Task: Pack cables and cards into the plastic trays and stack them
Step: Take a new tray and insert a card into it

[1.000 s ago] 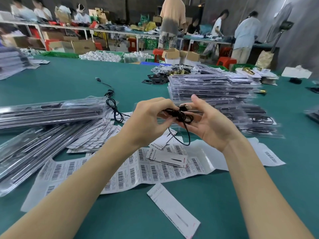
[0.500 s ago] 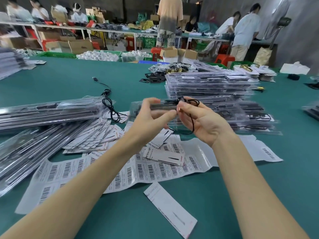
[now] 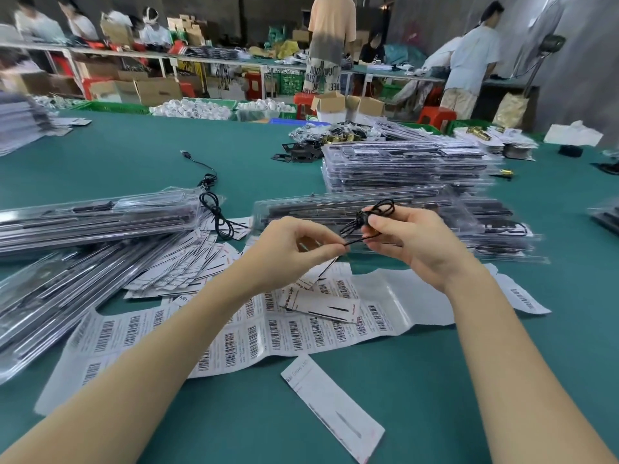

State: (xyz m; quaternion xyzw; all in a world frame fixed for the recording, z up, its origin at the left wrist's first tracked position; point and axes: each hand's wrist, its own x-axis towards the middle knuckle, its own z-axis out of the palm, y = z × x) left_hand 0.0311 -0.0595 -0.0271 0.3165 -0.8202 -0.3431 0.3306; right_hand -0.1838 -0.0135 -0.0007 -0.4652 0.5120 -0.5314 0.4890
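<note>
Cable (image 3: 368, 219), thin, black and coiled, is pinched by the left hand (image 3: 298, 249) and right hand (image 3: 412, 239) above a clear ribbed plastic tray (image 3: 335, 207).

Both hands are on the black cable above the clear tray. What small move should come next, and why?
Probably lower the coiled black cable into the clear tray just behind it. The right hand pinches the bundle and the left hand pinches its loose end, so the coil looks gathered, and it hangs in the air right over that tray.
</note>
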